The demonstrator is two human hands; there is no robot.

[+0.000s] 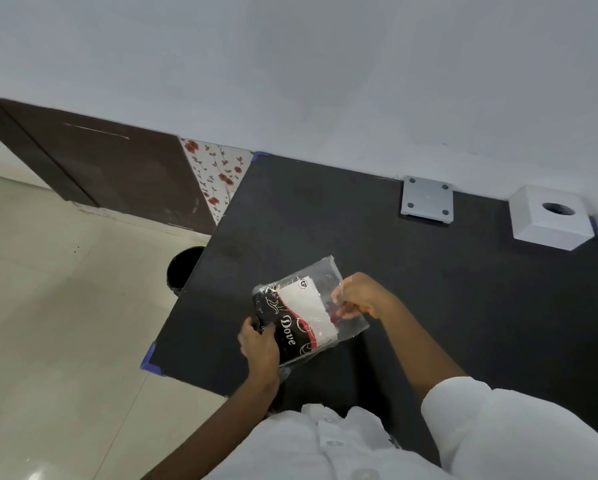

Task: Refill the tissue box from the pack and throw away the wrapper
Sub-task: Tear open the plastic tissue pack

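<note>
Opening the tissue pack at the near edge of the dark worktop (429, 271), both my hands on it.

My left hand (259, 344) is clamped around the printed black-and-red end of the pack (297, 317), while my right hand (359, 296) has its fingers (340, 311) pinched together on the clear, crinkly film at the other end; the white tissues show through it. To do this well, I judge I should hold the printed end steady and pull the film apart at its seam, so the soft stack slides out square rather than crumpled. The white tissue box (550, 220), a smooth cube with a round hole on top, stands well apart at the far right corner. A dark round bin (183, 268) waits on the floor just beside the worktop's left edge.
</note>
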